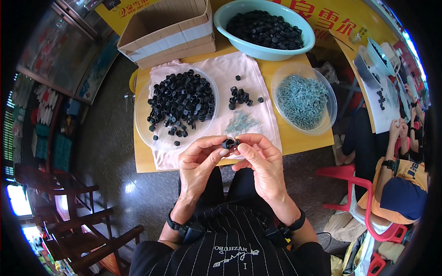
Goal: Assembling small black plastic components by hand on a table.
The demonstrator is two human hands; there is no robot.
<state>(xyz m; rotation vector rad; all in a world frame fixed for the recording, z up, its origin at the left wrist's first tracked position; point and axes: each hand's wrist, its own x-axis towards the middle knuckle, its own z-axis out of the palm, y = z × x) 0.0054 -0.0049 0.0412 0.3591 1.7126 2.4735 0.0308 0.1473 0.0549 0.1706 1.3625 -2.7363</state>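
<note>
Both my hands meet above the table's near edge. Between thumb and fingers, my left hand (198, 155) pinches a small black plastic cap (227, 144). My right hand (264, 162) is closed at its fingertips on a tiny dark piece pressed against the cap; its kind is too small to make out. Just beyond them, a loose heap of thin silvery screws (241, 123) lies on the pink cloth (225, 69), with a small group of black caps (239, 97) behind it. To the left, many black caps (183, 99) fill a round clear tray (139, 122).
A clear dish (332, 117) of silvery screws (301, 101) stands at the right. At the back are a cardboard box (172, 34) and a pale blue basin (262, 53) full of black caps. Another person (405, 184) sits by a red chair (363, 184); wooden chairs (92, 230) stand left.
</note>
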